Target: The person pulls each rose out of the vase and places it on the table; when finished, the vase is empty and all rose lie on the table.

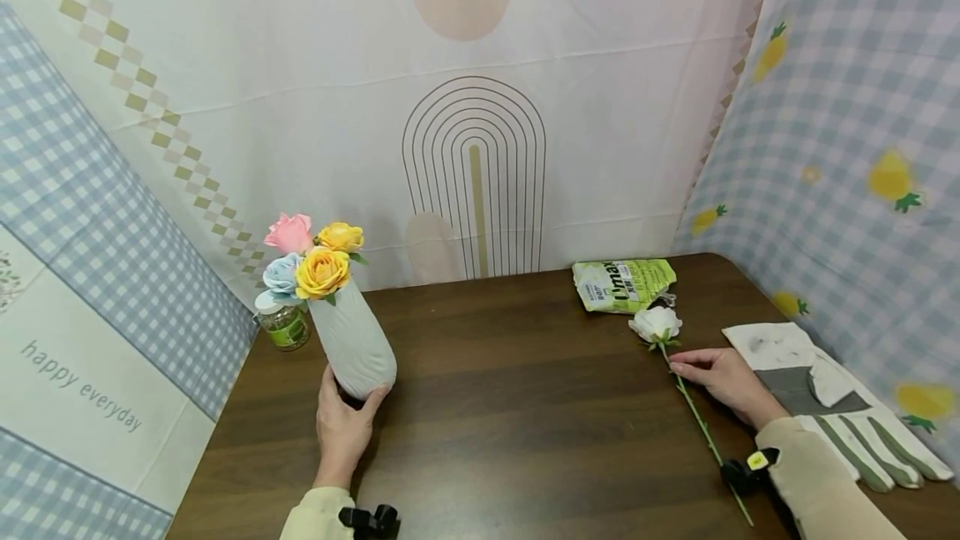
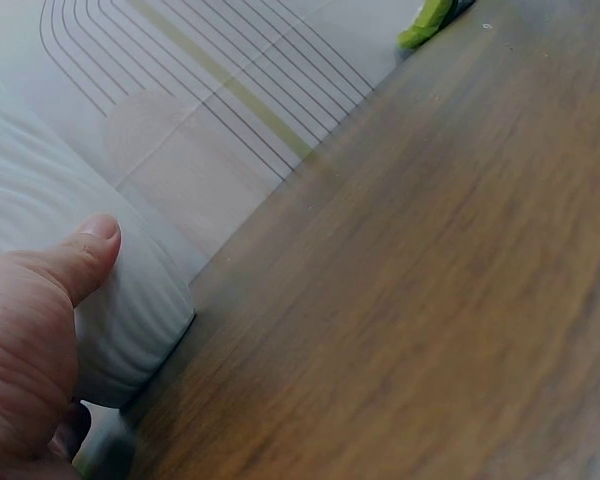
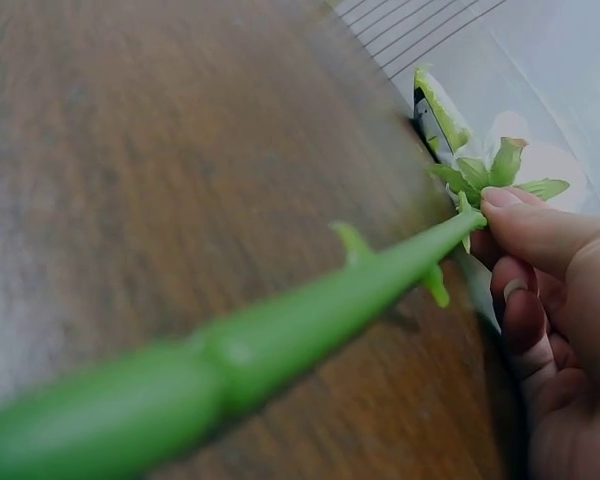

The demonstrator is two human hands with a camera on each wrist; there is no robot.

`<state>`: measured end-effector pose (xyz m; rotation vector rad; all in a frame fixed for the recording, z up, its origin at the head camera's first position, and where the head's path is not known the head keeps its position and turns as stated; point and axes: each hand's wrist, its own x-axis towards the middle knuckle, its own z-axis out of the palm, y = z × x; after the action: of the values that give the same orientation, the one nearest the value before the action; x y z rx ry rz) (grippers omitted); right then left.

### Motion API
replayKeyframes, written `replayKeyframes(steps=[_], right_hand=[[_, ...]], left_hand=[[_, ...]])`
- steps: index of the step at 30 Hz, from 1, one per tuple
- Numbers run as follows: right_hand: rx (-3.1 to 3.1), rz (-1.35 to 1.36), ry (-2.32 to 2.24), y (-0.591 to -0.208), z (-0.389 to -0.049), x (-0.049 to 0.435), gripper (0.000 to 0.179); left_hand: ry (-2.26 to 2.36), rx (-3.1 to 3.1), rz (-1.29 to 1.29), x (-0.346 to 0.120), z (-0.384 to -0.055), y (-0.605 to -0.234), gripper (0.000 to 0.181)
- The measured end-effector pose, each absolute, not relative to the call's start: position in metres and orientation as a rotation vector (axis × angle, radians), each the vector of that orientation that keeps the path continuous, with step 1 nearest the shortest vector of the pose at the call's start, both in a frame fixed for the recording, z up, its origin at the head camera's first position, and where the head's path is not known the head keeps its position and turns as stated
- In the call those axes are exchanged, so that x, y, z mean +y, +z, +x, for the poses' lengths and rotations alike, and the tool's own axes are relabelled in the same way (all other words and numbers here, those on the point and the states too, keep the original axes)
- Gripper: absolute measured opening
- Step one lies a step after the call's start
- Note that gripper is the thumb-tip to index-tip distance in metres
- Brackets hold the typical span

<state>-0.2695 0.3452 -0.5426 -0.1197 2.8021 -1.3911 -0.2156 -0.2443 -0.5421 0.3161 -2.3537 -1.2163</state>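
Observation:
My left hand (image 1: pixel 345 427) grips the lower part of a white ribbed vase (image 1: pixel 356 340), thumb on its near right side in the left wrist view. Pink (image 1: pixel 289 233), blue and yellow artificial roses stand in the vase's mouth. On the right, my right hand (image 1: pixel 723 377) pinches the green stem (image 3: pixel 310 320) of a white artificial rose (image 1: pixel 656 325) between thumb and fingers, just under the bloom. The long stem runs down toward my wrist. In the right wrist view the stem crosses the foreground and green leaves show by the fingertips.
Behind the vase stands a glass jar with a white lid (image 1: pixel 285 325). A green and white packet (image 1: pixel 624 285) lies at the back right. White and grey gloves (image 1: pixel 825 398) lie near the right edge of the brown table (image 1: pixel 510 407). Patterned cloths hang around it.

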Motion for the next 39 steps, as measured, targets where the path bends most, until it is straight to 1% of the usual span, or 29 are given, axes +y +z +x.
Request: replayKeyframes(steps=[20, 24, 28, 32, 36, 39], right_hand=[[2.72, -0.086, -1.46, -0.536, -0.269, 0.347, 0.047], [2.747, -0.097, -1.452, -0.528, -0.268, 0.35, 0.045], [2.834, -0.135, -1.412, -0.5, -0.267, 0.349, 0.044], [2.85, -0.229, -1.465, -0.461, -0.27, 0.328, 0.041], [2.911, -0.436, -1.419, -0.423, -0.275, 0.286, 0.031], [2.932, -0.645, -1.367, -0.398, -0.278, 0.24, 0.023]], left_hand=[[-1.223, -2.35, 0.312, -0.244, -0.215, -0.542, 0.096], [-1.228, -2.345, 0.308, -0.244, -0.215, -0.542, 0.095], [-1.234, -2.346, 0.299, -0.243, -0.215, -0.541, 0.094], [-1.228, -2.349, 0.295, -0.243, -0.215, -0.541, 0.095], [-1.229, -2.352, 0.298, -0.243, -0.215, -0.541, 0.096], [-1.227, -2.347, 0.3, -0.244, -0.214, -0.542, 0.096]])
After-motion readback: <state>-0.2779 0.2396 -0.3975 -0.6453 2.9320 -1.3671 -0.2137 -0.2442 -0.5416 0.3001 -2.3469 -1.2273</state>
